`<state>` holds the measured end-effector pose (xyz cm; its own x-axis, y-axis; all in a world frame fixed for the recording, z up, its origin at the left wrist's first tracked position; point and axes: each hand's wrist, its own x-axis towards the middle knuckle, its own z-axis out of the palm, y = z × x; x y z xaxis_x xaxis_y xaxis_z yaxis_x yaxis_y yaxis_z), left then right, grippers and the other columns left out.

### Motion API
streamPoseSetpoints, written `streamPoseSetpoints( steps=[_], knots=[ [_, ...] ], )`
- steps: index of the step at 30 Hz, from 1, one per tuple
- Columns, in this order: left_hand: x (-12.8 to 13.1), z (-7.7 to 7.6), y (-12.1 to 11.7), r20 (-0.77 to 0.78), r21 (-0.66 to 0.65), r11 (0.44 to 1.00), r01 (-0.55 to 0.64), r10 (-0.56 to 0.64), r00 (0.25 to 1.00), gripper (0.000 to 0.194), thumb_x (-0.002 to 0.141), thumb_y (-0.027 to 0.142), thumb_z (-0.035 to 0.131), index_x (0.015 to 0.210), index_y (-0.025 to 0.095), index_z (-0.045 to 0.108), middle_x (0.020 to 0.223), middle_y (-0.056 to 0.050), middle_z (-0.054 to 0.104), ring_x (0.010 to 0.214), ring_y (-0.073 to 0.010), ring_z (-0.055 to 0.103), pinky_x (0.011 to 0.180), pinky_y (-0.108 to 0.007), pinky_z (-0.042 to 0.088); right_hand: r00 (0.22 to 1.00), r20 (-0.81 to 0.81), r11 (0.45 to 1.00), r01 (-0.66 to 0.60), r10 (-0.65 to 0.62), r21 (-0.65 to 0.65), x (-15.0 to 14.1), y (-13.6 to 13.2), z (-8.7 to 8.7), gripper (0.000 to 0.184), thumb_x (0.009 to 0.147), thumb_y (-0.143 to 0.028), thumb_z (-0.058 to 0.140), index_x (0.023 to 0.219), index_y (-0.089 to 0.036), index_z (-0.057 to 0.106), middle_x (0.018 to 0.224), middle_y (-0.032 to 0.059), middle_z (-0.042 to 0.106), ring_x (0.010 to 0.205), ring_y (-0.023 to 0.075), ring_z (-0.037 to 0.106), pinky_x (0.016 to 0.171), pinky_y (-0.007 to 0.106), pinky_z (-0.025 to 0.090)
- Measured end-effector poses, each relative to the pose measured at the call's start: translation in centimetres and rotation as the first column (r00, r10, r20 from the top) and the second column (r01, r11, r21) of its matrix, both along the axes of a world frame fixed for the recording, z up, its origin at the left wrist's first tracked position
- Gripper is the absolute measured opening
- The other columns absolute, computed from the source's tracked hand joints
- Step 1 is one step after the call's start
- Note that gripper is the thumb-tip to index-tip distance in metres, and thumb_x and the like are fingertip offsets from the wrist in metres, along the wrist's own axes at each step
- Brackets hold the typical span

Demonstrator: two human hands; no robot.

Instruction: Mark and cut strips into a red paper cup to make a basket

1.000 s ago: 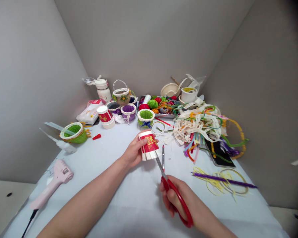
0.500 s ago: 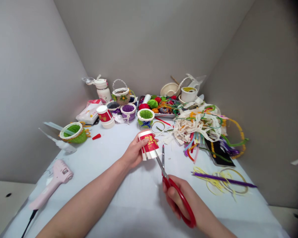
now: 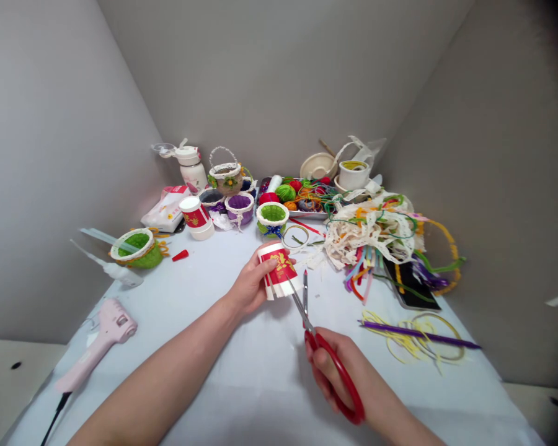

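Observation:
A red and white paper cup (image 3: 279, 263) with gold print is upside down in my left hand (image 3: 251, 285), thumb across its side. Several slits run up from its rim, leaving strips along the lower edge. My right hand (image 3: 335, 368) grips red-handled scissors (image 3: 346, 384), and their blades meet the cup's side near the rim. Just behind the blades lies a slim pen (image 3: 305, 288). Beyond the cup stands a small green basket (image 3: 273, 220) with a white rim and a blue bow.
At left are a pink glue gun (image 3: 100, 341), a white squeeze bottle (image 3: 121, 272) and a green basket (image 3: 139, 248). Stacked paper cups (image 3: 196, 218) stand farther back. A yarn tray (image 3: 302, 198) is at the back, a lace heap (image 3: 367, 229) and purple pencil (image 3: 423, 336) at right.
The camera view has shifted very slightly. Both hands, the cup and the scissors keep nearly the same positions, with the blades still at the cup's side.

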<state>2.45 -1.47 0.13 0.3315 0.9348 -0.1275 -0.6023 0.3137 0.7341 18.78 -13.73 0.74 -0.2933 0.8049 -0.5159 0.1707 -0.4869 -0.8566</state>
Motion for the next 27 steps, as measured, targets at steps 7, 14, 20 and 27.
streamPoseSetpoints(
  steps=[7,14,20,27],
  knots=[
    [0.04,-0.13,-0.12,-0.028,0.015,1.000,0.006,-0.005,1.000,0.048,0.073,0.025,0.079,0.116,0.019,0.057,0.112,-0.009,0.067,0.099,-0.0246,0.067,0.083,-0.040,0.057,1.000,-0.026,0.999,-0.008,0.009,0.041,0.06,-0.16,-0.39,0.077,0.060,-0.095,0.043,0.076,-0.020,0.046,0.046,-0.0067,0.048,0.033,0.0052,0.040,0.034,0.017,0.029],
    [0.39,-0.12,-0.86,-0.026,0.029,0.994,0.108,-0.107,0.994,0.051,0.072,0.024,0.079,0.116,0.021,0.055,0.112,-0.007,0.065,0.097,-0.0249,0.068,0.083,-0.042,0.056,0.995,-0.099,0.997,0.015,-0.007,0.079,0.01,-0.06,-0.01,0.080,0.058,-0.095,0.047,0.081,-0.018,0.048,0.052,-0.0052,0.049,0.040,0.0066,0.044,0.040,0.019,0.037],
    [0.52,-0.49,-0.91,-0.007,0.047,0.991,0.121,-0.121,0.993,0.051,0.073,0.025,0.079,0.117,0.022,0.054,0.112,-0.007,0.065,0.096,-0.0248,0.069,0.084,-0.041,0.056,0.995,-0.096,0.996,-0.001,0.010,0.092,0.12,-0.05,-0.29,0.077,0.062,-0.094,0.045,0.080,-0.019,0.047,0.053,-0.0048,0.050,0.039,0.0064,0.044,0.039,0.018,0.035],
    [0.53,-0.34,-0.94,-0.007,0.047,0.992,0.115,-0.115,0.993,0.051,0.072,0.026,0.080,0.117,0.022,0.054,0.112,-0.007,0.065,0.096,-0.0248,0.068,0.084,-0.042,0.055,0.998,-0.064,1.000,0.023,-0.022,0.010,-0.18,-0.08,-0.22,0.077,0.057,-0.095,0.048,0.076,-0.021,0.045,0.046,-0.0068,0.047,0.033,0.0060,0.039,0.034,0.018,0.030]
  ],
)
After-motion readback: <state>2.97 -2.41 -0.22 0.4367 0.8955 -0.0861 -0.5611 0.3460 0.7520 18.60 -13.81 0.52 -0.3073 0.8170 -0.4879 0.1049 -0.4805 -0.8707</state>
